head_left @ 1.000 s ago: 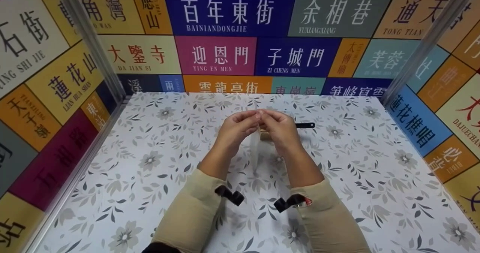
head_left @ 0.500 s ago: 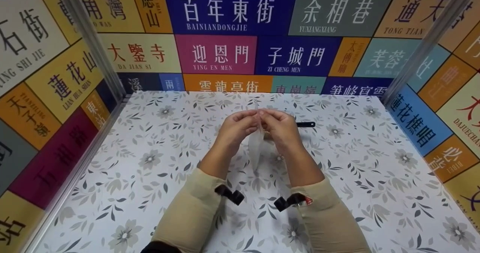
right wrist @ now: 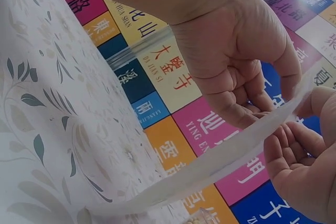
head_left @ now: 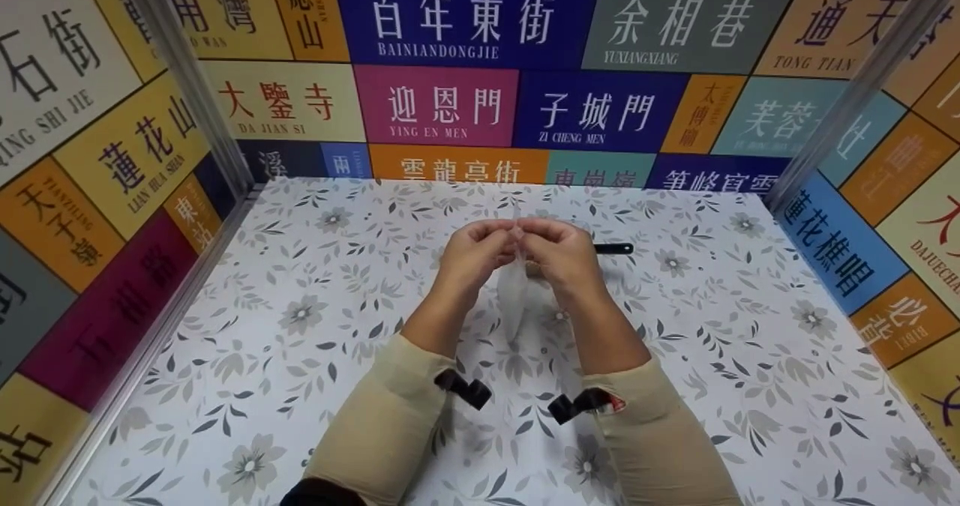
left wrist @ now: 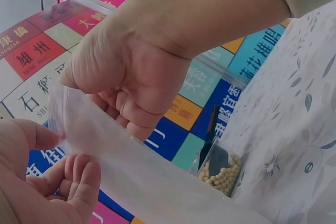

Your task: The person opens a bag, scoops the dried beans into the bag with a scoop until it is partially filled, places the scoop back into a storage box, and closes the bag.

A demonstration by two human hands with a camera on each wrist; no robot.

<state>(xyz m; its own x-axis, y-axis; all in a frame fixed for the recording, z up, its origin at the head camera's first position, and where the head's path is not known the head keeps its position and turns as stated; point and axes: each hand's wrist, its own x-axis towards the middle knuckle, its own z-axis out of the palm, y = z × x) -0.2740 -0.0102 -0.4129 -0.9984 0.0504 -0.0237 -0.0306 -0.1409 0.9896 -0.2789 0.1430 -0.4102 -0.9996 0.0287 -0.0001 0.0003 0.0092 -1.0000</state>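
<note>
A translucent, frosted plastic bag (head_left: 512,303) hangs upright between both hands above the table. My left hand (head_left: 469,255) pinches its upper edge from the left, thumb and fingertips on the plastic. From the other side, my right hand (head_left: 562,255) pinches the same edge, its fingertips close to the left ones. In the left wrist view the bag (left wrist: 142,166) looks thin and flat, with nothing visible inside. Behind the right hand, mostly hidden in the head view, stands a clear container of round pale beans (left wrist: 223,178). A black scoop (left wrist: 216,162) rests in it.
The scoop's black handle (head_left: 615,249) sticks out to the right of the right hand. A white tablecloth (head_left: 300,386) with grey flowers and leaves covers the table. Panels with coloured signs (head_left: 435,105) enclose its back and sides.
The bag's hanging part shows a little wider than a second ago. Both hands stay at nearly the same spot, with slight movement at the fingertips. The head view has shifted slightly.
</note>
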